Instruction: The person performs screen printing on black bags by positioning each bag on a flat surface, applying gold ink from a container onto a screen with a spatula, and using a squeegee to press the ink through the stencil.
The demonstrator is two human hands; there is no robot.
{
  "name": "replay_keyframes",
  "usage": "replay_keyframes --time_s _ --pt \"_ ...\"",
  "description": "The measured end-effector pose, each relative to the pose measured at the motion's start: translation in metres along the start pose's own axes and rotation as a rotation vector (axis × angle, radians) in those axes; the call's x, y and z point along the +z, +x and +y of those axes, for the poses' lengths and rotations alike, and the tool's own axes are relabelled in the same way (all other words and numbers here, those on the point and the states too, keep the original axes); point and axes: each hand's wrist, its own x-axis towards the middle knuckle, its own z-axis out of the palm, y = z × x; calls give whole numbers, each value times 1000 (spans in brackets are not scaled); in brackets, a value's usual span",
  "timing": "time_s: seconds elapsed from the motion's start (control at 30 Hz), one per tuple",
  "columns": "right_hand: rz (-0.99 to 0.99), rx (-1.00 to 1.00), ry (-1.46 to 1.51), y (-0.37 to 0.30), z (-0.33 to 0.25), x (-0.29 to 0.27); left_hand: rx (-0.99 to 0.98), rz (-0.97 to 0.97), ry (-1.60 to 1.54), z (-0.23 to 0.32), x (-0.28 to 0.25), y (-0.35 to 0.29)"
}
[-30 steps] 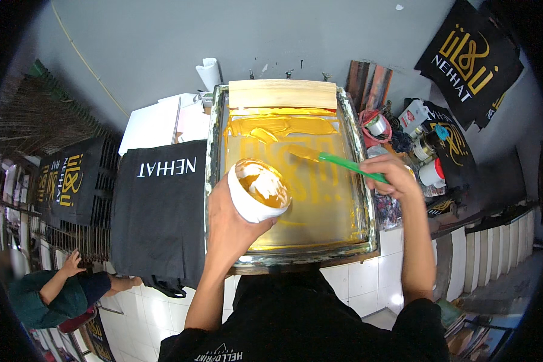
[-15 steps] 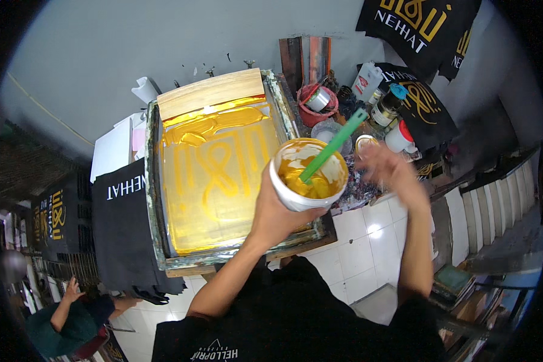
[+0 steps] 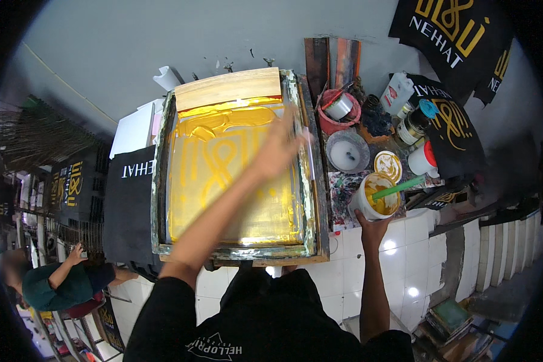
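Note:
My right hand [image 3: 369, 224] grips the white plastic tub [image 3: 359, 202] from below, at the near edge of the side table. Yellow-gold ink coats the inside of the tub, and a green spatula [image 3: 398, 188] leans in it, handle out to the right. Blurred by motion, my left hand [image 3: 279, 151] is over the right side of the screen printing frame [image 3: 311, 223], fingers stretched apart and nothing visible in them. A wide wooden-handled squeegee [image 3: 229, 88] rests across the far end of the screen. In front of it lies thick gold ink [image 3: 223, 119] above the stencil design.
On the side table stand a grey bowl [image 3: 348, 151], an ink-smeared lid [image 3: 388, 165], a red bucket [image 3: 339, 114] and several bottles. Black printed fabric [image 3: 130, 208] hangs left of the frame. Another person [image 3: 60, 271] sits at the lower left.
The tub with its spatula has passed from my left hand to my right and moved right, to the side table's edge. My left hand has swung up over the screen.

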Motion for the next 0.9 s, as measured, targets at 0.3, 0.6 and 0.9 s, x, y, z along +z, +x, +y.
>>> replay_keyframes --time_s 0.3,0.6,0.9 --pt "53 -41 94 9 65 50 -271 123 1080 -208 -236 99" --pt "415 -214 -554 -69 -62 15 -86 39 1015 -211 -277 94" --pt "-364 -1175 -780 101 -257 334 137 118 706 -166 -291 20"
